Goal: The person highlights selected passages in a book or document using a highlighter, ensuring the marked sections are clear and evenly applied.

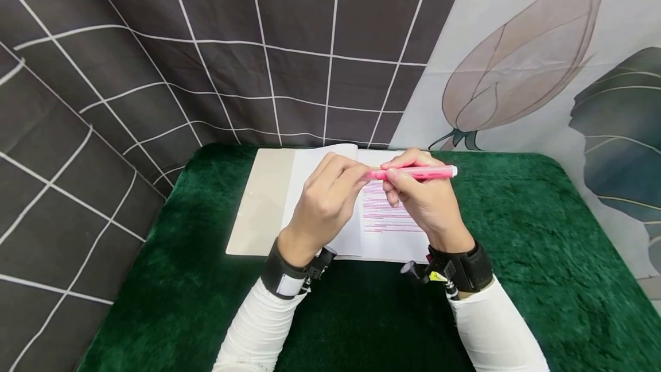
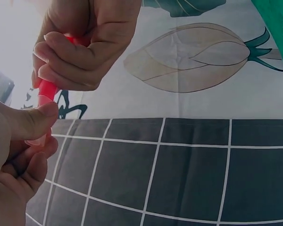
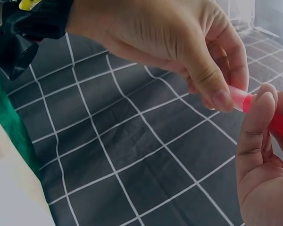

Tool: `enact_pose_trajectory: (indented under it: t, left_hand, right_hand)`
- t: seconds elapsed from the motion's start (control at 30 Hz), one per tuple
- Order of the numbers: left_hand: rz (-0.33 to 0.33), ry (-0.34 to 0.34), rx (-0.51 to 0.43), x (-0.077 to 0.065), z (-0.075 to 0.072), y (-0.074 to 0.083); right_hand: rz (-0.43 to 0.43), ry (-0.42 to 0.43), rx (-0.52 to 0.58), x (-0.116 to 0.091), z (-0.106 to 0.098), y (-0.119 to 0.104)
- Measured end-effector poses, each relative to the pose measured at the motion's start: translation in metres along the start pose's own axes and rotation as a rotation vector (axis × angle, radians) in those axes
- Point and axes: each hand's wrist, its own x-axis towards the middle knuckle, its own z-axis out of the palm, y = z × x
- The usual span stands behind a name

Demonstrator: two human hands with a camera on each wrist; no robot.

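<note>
A pink highlighter (image 1: pixel 426 172) with a white end is held sideways above an open notebook (image 1: pixel 392 245). My right hand (image 1: pixel 431 202) grips its barrel between thumb and fingers, white end to the right. At the other end, my left hand (image 1: pixel 327 197) pinches the translucent pink cap (image 3: pixel 237 97) between thumb and fingertips. Cap and red-pink barrel (image 2: pixel 47 89) meet between the two hands in the wrist views; how far the cap sits on is hidden by fingers. Under the hands, the right page carries many pink-marked lines, and the left page looks blank where visible.
The notebook's beige cover (image 1: pixel 260 200) lies spread to the left on a green plush cloth (image 1: pixel 175 280). Behind the table hangs a dark gridded curtain (image 1: pixel 299 10), with a pale leaf-patterned one (image 1: pixel 521 62) to the right. Both wrists wear black camera straps (image 1: pixel 467 268).
</note>
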Motion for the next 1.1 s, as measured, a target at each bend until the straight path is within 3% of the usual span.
enact_pose_trajectory:
  t: [0.27, 0.6, 0.7, 0.87, 1.1]
  left_hand:
    - [0.003, -0.017, -0.06, 0.001, 0.0, 0.003]
    - [-0.021, -0.039, -0.041, 0.001, -0.001, 0.002]
    - [-0.036, -0.047, -0.054, 0.001, -0.001, 0.001]
    - [-0.078, -0.063, -0.134, 0.001, -0.004, -0.004]
    - [-0.196, -0.082, -0.228, 0.001, -0.009, -0.007]
  right_hand:
    - [0.044, -0.056, 0.018, -0.002, 0.003, -0.001]
    - [0.047, -0.023, -0.019, -0.004, 0.0, -0.006]
    - [0.041, -0.019, 0.021, -0.003, 0.0, -0.006]
    - [0.034, -0.008, 0.075, -0.002, -0.001, -0.008]
    - [0.046, 0.026, 0.07, -0.001, -0.001, -0.008]
